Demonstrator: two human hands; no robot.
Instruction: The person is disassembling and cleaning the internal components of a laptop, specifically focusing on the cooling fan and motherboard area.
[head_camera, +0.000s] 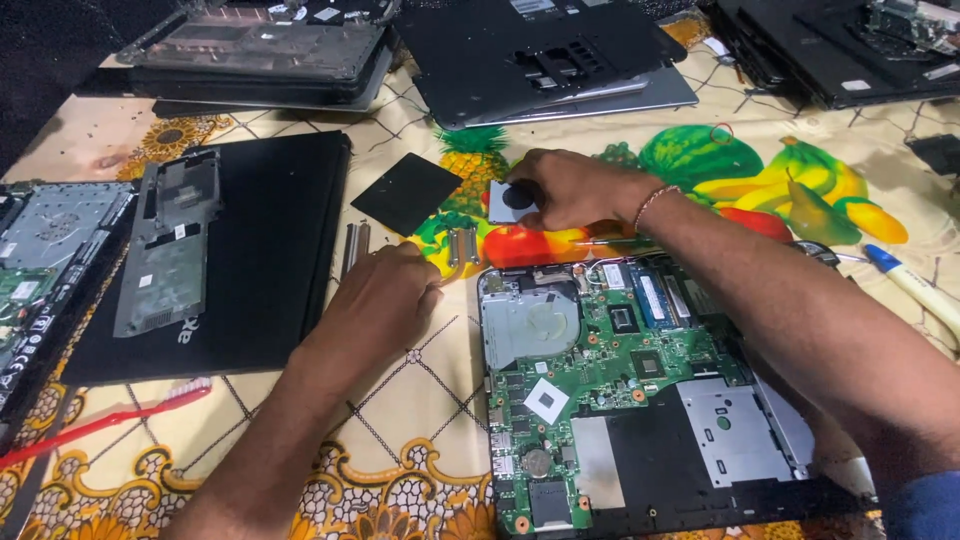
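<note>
Closed laptop (250, 240) and square black cover (407, 192) flank left hand (385, 300).

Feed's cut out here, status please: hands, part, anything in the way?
Right hand on small grey fan part. Left hand resting by open laptop board. Black cover plate lies close by.

a single head-worn camera looks steeply down from close above the table (420, 400). it faces forward over the opened laptop (640, 400), with stacked laptop shells (260, 60) along the far edge.
</note>
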